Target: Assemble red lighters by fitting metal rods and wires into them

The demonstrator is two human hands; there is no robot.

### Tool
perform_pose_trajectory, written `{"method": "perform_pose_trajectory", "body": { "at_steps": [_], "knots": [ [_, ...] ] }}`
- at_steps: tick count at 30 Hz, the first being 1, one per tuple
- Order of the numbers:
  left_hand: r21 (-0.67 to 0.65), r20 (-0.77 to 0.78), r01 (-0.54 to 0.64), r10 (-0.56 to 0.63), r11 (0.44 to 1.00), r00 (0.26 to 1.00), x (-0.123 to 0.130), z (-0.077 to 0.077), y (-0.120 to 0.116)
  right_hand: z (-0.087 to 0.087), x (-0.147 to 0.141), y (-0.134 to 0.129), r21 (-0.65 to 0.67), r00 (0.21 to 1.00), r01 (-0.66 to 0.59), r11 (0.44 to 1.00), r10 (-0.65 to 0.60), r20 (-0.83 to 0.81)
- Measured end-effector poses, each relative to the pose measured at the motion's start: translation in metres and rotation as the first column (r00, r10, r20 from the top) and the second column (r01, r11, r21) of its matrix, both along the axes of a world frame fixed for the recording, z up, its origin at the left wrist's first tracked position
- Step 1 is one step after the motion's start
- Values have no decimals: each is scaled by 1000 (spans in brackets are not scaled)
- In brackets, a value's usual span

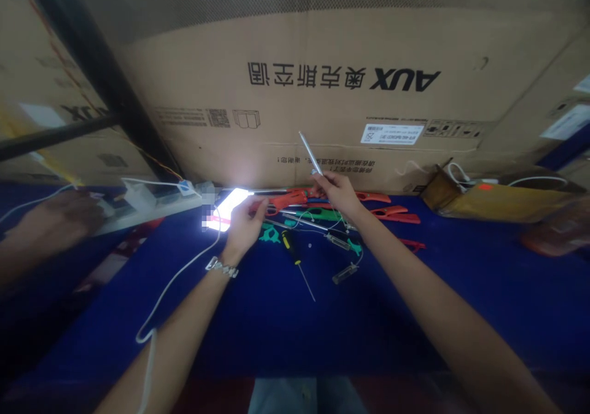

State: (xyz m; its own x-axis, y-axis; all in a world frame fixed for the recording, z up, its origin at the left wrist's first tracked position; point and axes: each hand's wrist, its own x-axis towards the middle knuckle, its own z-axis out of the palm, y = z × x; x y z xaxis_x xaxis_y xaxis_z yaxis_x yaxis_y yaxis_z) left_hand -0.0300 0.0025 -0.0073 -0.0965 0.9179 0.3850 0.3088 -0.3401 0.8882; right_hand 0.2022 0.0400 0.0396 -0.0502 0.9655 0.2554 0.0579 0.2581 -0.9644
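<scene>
My right hand (338, 194) is closed, its fingertips pinching a thin silver metal tube (310, 151) that points up and to the left. Beside the glowing phone (234, 204), my left hand (245, 226) has its thumb and fingers closed around the near end of an orange-red long-nose lighter (286, 201); the fingertips are partly hidden. A green lighter body (325, 214) lies just below the right hand. Closer to me rests a black and yellow screwdriver (291, 248), its blade toward me. Green plastic pieces (270, 234) and small clear parts with wires (345, 273) are scattered around.
Large cardboard boxes (322, 27) stand behind the blue tabletop (391, 322). More red lighters (396, 216) lie to the right, near an open carton (498, 202). At left are a white power strip (152, 202), a loose white cable (177, 276) and another person's hand (69, 223).
</scene>
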Motion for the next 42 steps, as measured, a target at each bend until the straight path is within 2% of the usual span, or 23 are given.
{"method": "perform_pose_trajectory", "body": {
  "at_steps": [5, 10, 12, 14, 16, 18, 20, 23, 27, 30, 32, 36, 40, 42],
  "knots": [
    [28, -68, -1, 3, 1000, 998, 3, -5, 0, 11, -6, -17, -128, 994, -52, 990, 39, -103],
    [46, -129, 36, -30, 998, 991, 9, -2, -5, 21, -11, -21, -115, 993, -60, 992, 48, -104],
    [30, -146, 80, -75, 996, 986, 14, -2, -7, 30, -14, -20, -46, 996, -90, 995, 90, -10],
    [-3, -131, 130, -129, 992, 983, 18, -3, -7, 41, -19, -20, 104, 978, -141, 985, 122, 170],
    [-42, -72, 181, -183, 983, 980, 21, -4, -7, 50, -24, -23, 260, 909, -225, 939, 107, 402],
    [-85, 25, 239, -238, 967, 971, 22, -4, -7, 52, -26, -28, 328, 807, -309, 893, 64, 587],
    [-124, 120, 300, -286, 946, 951, 22, -3, -7, 45, -25, -35, 321, 725, -337, 885, 26, 688],
    [-148, 232, 359, -321, 921, 918, 20, 0, -8, 21, -19, -47, 255, 636, -259, 932, -34, 771],
    [-172, 428, 454, -349, 874, 833, 20, 2, -11, -8, -12, -58, 246, 646, -211, 946, -54, 762],
    [-173, 512, 544, -397, 821, 762, 25, 4, -16, -16, -13, -62, 311, 655, -205, 928, -106, 748],
    [-182, 506, 527, -380, 830, 774, 29, 5, -19, -19, -16, -63, 340, 632, -191, 921, -149, 760],
    [-178, 414, 409, -308, 895, 857, 33, 6, -20, -19, -16, -67, 371, 592, -163, 914, -210, 778],
    [-169, 492, 363, -240, 916, 837, 28, 9, -18, -20, 1, -73, 478, 648, -197, 856, -252, 719],
    [-175, 515, 345, -213, 922, 830, 26, 11, -17, -22, 13, -77, 505, 650, -173, 845, -287, 703]
  ]
}}
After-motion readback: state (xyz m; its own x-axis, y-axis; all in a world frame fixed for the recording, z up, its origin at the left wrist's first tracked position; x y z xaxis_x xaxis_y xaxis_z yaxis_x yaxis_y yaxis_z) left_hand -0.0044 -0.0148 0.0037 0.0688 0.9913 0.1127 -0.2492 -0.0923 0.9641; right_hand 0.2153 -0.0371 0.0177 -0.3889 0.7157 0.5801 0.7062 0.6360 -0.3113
